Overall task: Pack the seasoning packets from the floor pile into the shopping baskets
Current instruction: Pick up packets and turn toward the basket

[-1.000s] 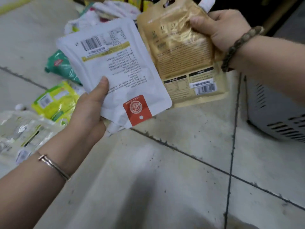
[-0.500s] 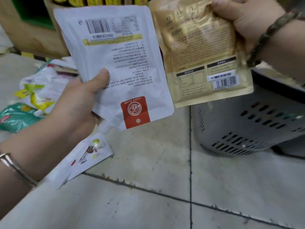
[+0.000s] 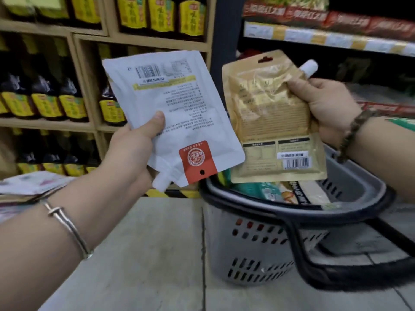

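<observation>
- The left hand [image 3: 132, 151] grasps a flat white plastic seasoning pouch [image 3: 175, 104]. The thumb presses on its printed back and the fingers are curled out of sight behind it.
- The white pouch is held up in the air, upside down: its barcode is at the top, and a red square label and a small white spout are at the bottom.
- The right hand [image 3: 323, 106] clenches a shiny gold foil seasoning pouch [image 3: 269, 122] near its top right corner, just below a white capped spout. The foil crumples under the thumb.
- The gold pouch hangs upright, just beside the white pouch, with its lower edge above the opening of a grey perforated plastic shopping basket [image 3: 253, 250].
- The basket stands on a pale tiled floor [image 3: 143, 254] and has a black rim and black handle. Several packets [image 3: 269, 191] already lie inside it.
- A thin silver bangle [image 3: 67, 225] circles the left wrist; a brown beaded bracelet [image 3: 354, 131] circles the right.
- More loose packets [image 3: 33, 182] lie at the far left.
- Behind stand wooden shelves of dark bottles with yellow labels [image 3: 47, 102].
</observation>
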